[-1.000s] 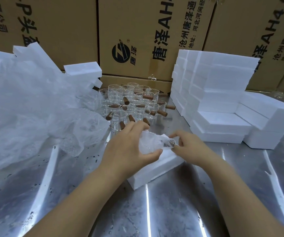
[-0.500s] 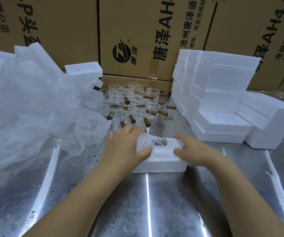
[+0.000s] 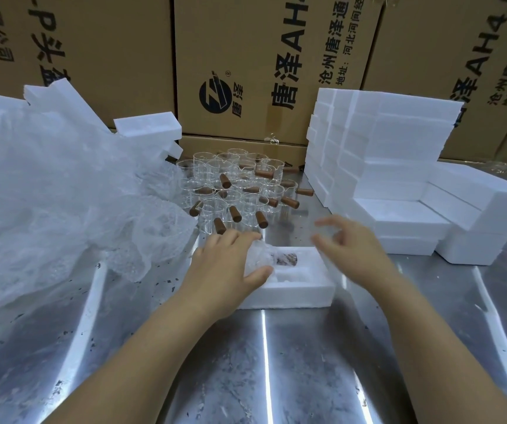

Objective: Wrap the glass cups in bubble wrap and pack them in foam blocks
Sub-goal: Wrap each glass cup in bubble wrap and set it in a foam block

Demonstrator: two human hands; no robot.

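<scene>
Since a moment ago the right hand [image 3: 350, 243] has lifted away, grip wide, while the left hand [image 3: 230, 264] presses the wrapped cup [image 3: 272, 258] into the foam block [image 3: 295, 293] to seat it.

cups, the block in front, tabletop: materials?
Cups: clear glass, see-through, with brown stub handles that look like wood. Block: white foam, matte and grainy, likely polystyrene, with a moulded recess. Tabletop: metal sheet, probably stainless steel, glossy with bright light streaks and dark specks.

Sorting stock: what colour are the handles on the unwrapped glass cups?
Brown, wood-like handles on the clear glass cups; head view.
</scene>
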